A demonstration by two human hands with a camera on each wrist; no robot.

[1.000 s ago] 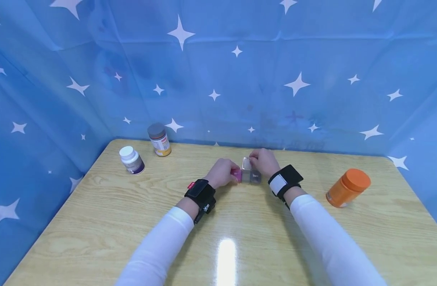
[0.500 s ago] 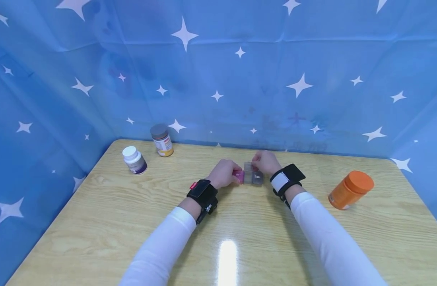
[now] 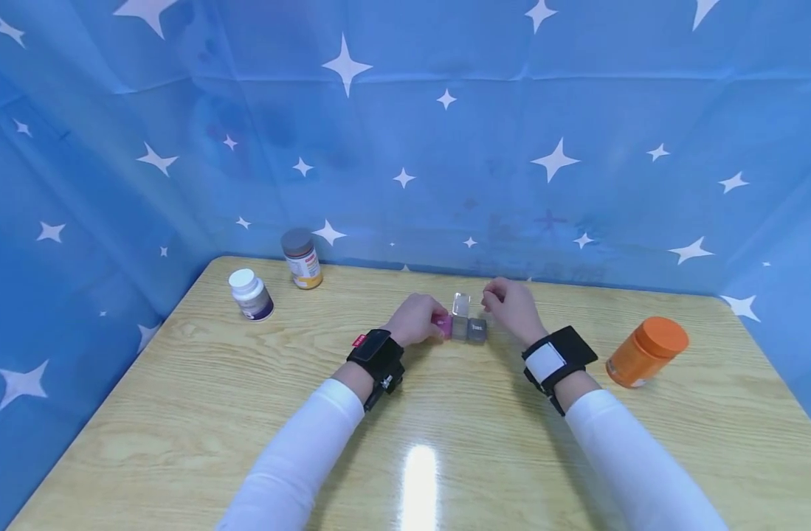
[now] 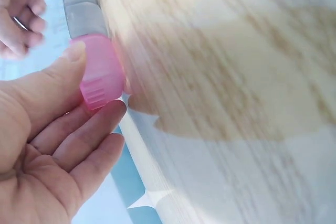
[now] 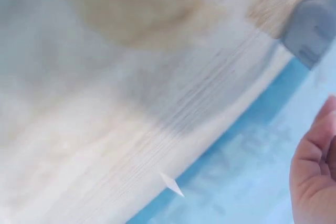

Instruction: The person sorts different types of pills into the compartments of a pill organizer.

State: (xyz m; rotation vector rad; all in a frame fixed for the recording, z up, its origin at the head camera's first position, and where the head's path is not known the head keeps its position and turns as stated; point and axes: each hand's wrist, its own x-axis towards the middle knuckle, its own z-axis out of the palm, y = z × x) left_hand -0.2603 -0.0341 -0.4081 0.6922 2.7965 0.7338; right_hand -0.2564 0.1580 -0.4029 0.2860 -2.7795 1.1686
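Note:
A small pill box (image 3: pixel 459 329) stands on the table in the head view, with one pink compartment (image 4: pixel 100 66) and two grey ones. On the middle grey compartment a clear lid (image 3: pixel 461 303) stands raised at the back. My left hand (image 3: pixel 415 320) holds the pink end, the thumb on one side and fingertips at the other in the left wrist view. My right hand (image 3: pixel 513 308) hovers just right of the box, apart from it, fingers loosely curled, and I see nothing in them. A dark grey compartment (image 5: pixel 312 30) shows at the upper right of the right wrist view.
A white bottle (image 3: pixel 251 295) and a grey-capped jar (image 3: pixel 302 259) stand at the back left of the wooden table (image 3: pixel 246 413). To the right of my right hand is an orange bottle (image 3: pixel 646 352). A blue starred curtain (image 3: pixel 405 147) hangs behind the table.
My right hand has drawn off to the right from the pill box's middle compartment, whose lid stands raised now. My left hand has kept its hold on the pink end.

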